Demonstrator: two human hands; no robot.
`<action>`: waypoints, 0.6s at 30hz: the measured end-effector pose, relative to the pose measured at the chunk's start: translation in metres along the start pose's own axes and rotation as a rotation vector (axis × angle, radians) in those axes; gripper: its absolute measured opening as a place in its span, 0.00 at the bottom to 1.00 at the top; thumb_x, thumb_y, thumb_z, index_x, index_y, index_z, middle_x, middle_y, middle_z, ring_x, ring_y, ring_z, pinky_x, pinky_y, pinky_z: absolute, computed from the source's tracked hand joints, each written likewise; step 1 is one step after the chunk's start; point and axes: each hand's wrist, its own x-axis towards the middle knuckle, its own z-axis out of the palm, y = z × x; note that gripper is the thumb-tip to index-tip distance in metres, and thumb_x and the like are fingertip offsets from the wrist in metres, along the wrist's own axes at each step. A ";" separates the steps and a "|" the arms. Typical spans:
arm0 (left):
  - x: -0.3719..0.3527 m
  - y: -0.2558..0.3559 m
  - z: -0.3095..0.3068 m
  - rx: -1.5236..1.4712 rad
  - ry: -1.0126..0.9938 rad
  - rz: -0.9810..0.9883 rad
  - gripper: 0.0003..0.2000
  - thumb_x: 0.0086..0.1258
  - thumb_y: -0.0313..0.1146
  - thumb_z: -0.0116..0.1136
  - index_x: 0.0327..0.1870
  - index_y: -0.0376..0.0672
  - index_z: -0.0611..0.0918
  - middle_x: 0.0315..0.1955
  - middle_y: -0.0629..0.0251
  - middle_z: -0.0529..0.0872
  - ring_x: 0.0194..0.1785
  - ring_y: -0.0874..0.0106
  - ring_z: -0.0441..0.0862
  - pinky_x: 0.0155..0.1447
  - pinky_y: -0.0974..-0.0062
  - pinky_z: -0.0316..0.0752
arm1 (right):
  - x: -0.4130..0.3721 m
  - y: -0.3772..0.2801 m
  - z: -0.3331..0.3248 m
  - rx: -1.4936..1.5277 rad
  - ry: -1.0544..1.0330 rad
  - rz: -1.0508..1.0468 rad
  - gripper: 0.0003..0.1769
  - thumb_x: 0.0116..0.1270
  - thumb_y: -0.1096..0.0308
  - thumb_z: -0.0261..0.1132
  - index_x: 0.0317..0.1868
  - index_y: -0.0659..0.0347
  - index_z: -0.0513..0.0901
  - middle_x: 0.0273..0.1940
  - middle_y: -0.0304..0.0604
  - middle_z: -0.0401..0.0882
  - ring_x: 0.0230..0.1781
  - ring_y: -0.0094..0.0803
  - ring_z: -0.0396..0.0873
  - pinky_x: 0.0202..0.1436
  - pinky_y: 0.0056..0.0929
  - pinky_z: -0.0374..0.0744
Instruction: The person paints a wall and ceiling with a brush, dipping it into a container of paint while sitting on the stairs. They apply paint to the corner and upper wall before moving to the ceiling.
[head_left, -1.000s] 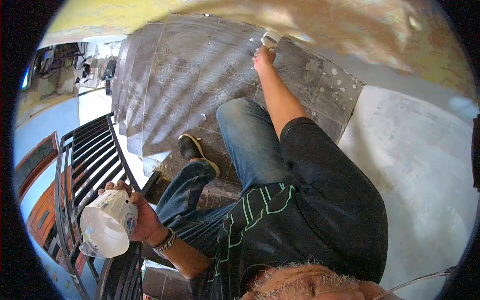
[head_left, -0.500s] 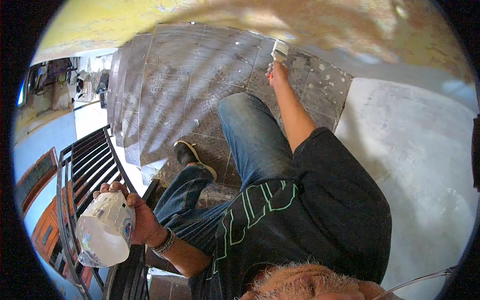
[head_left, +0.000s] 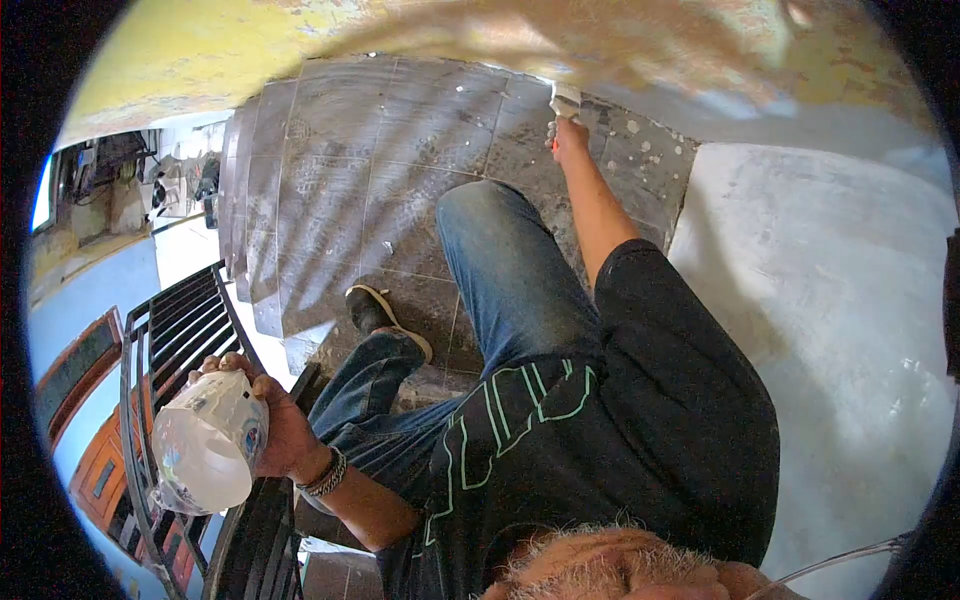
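My left hand [head_left: 285,435] is closed round a translucent plastic cup [head_left: 205,450] smeared with white paint, tilted so that its pale inside faces me. What lies at the bottom of the cup cannot be made out. Far out in front, my right hand [head_left: 568,138] grips a paintbrush [head_left: 565,98] with white bristles and a bit of orange-red handle showing. The bristles are at the foot of the patchy yellow wall [head_left: 420,28], where it meets the floor; whether they touch it is hard to tell.
Grey-brown floor tiles [head_left: 420,130] carry white paint spots and striped shadows. A black metal bench [head_left: 180,330] stands close at my left, under the cup. On the right rises a whitish wall [head_left: 820,300]. Wooden doors [head_left: 100,465] show beyond the bench.
My right hand and the brush have shifted slightly to the right along the wall's foot. The cup in my left hand has moved up a little. The view has tilted slightly.
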 end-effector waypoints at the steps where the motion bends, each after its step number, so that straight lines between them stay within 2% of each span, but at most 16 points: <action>1: 0.000 0.000 0.001 0.006 0.007 -0.009 0.28 0.55 0.39 0.58 0.55 0.39 0.61 0.49 0.56 0.62 0.57 0.61 0.60 0.47 0.66 0.76 | -0.002 -0.003 -0.002 0.021 -0.001 -0.083 0.06 0.57 0.67 0.56 0.33 0.59 0.71 0.21 0.37 0.71 0.14 0.25 0.67 0.14 0.26 0.67; 3: 0.001 -0.001 0.005 0.007 0.010 -0.015 0.29 0.55 0.39 0.58 0.55 0.40 0.60 0.49 0.56 0.62 0.57 0.61 0.60 0.47 0.66 0.76 | -0.015 -0.013 -0.007 0.042 -0.003 -0.173 0.06 0.57 0.68 0.56 0.33 0.60 0.71 0.21 0.37 0.71 0.14 0.24 0.67 0.14 0.25 0.67; 5: 0.002 -0.003 0.009 -0.033 0.003 -0.013 0.29 0.55 0.39 0.58 0.55 0.40 0.60 0.49 0.56 0.62 0.57 0.61 0.60 0.47 0.65 0.75 | -0.046 -0.018 -0.024 0.085 -0.146 -0.264 0.06 0.58 0.68 0.56 0.34 0.61 0.71 0.20 0.37 0.70 0.14 0.23 0.67 0.13 0.23 0.66; 8: 0.004 -0.003 0.011 -0.065 -0.025 -0.027 0.30 0.54 0.39 0.58 0.55 0.40 0.60 0.49 0.57 0.62 0.57 0.61 0.60 0.47 0.64 0.74 | -0.064 0.004 -0.059 0.023 -0.207 -0.203 0.07 0.58 0.68 0.55 0.34 0.61 0.70 0.20 0.37 0.69 0.14 0.22 0.67 0.13 0.22 0.66; 11: 0.005 -0.007 0.015 -0.053 -0.048 -0.048 0.30 0.54 0.39 0.58 0.55 0.39 0.60 0.49 0.57 0.62 0.57 0.61 0.59 0.47 0.64 0.73 | -0.036 0.021 -0.077 -0.060 -0.097 -0.153 0.07 0.58 0.68 0.54 0.34 0.62 0.70 0.20 0.38 0.70 0.14 0.23 0.67 0.12 0.23 0.66; 15: 0.004 -0.014 0.020 -0.045 -0.040 -0.038 0.29 0.55 0.39 0.57 0.55 0.39 0.60 0.49 0.58 0.61 0.57 0.61 0.59 0.46 0.64 0.73 | -0.020 -0.002 -0.064 -0.071 0.021 -0.183 0.06 0.58 0.68 0.55 0.31 0.63 0.72 0.19 0.39 0.71 0.14 0.26 0.68 0.12 0.25 0.66; 18: 0.005 -0.015 0.020 -0.057 -0.033 -0.073 0.28 0.55 0.40 0.56 0.55 0.39 0.61 0.48 0.58 0.61 0.57 0.62 0.59 0.47 0.64 0.73 | -0.008 -0.021 -0.051 -0.160 -0.010 -0.194 0.07 0.57 0.68 0.56 0.31 0.63 0.72 0.19 0.38 0.70 0.13 0.26 0.68 0.12 0.24 0.65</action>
